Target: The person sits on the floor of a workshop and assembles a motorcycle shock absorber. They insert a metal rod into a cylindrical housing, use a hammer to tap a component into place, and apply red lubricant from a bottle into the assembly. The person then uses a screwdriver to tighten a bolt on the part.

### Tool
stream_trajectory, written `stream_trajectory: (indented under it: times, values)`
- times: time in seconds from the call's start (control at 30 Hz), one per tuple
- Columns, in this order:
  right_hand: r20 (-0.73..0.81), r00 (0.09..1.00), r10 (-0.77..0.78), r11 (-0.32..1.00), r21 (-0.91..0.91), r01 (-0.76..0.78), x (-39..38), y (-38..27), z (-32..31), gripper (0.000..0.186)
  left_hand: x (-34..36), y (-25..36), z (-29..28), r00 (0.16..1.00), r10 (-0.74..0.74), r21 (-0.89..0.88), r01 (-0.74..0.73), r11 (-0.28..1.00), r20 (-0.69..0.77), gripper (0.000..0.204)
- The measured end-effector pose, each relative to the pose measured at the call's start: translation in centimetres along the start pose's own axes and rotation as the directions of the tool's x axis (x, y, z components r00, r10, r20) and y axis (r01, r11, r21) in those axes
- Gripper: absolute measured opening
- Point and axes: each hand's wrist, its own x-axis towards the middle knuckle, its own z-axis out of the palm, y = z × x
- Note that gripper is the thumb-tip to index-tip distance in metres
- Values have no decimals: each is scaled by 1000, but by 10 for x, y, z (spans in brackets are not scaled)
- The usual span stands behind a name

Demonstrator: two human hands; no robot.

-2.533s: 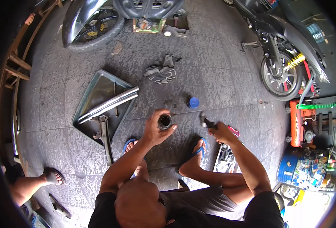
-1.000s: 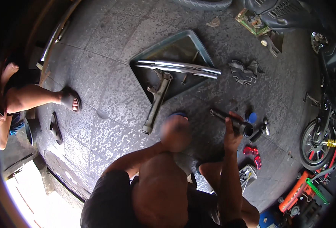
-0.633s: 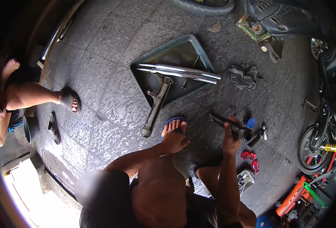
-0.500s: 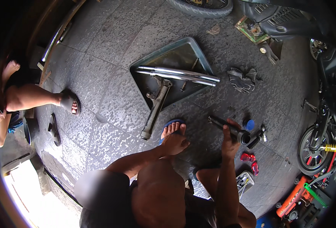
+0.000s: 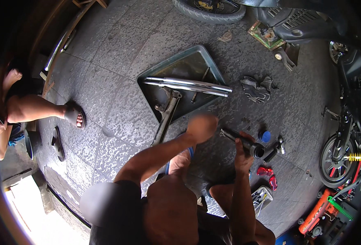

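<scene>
My right hand (image 5: 244, 154) is wrapped round a dark fork leg (image 5: 233, 136), whose round open end points to the lower right. Smeared by motion, my left hand (image 5: 203, 127) is over the floor between the tray and that fork leg; its fingers cannot be made out. A second fork leg (image 5: 166, 115) leans on the near rim of the grey tray (image 5: 145, 96). Two chrome fork tubes (image 5: 188, 85) lie across the tray, beside a thin dark rod (image 5: 199, 83).
Near my right hand are a blue cap (image 5: 265, 136), a hammer (image 5: 275, 150), red pieces (image 5: 266, 171) and a box of small tools (image 5: 262, 198). Dark gloves (image 5: 257, 87) lie beyond. A motorcycle (image 5: 339, 159) stands at right; another person's leg (image 5: 37, 107) is at left.
My left hand has moved up and to the right, away from above my foot. My right hand keeps the fork leg in nearly the same place. The view has shifted slightly.
</scene>
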Motion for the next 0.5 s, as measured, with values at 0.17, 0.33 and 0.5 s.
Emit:
stream_trajectory:
  times: [0.17,0.33,0.5]
  values:
    - [-6,998,-57,996,-75,56,0,-5,-1,36,55,25,-18,989,121,-57,-126,990,-83,14]
    - [3,999,-47,998,-36,47,-2,-5,3,35,74,18,-16,986,145,81,-139,987,-81,14]
    - [10,999,-38,999,-18,38,-1,-5,-1,34,77,12,-8,977,211,183,-203,962,-25,15]
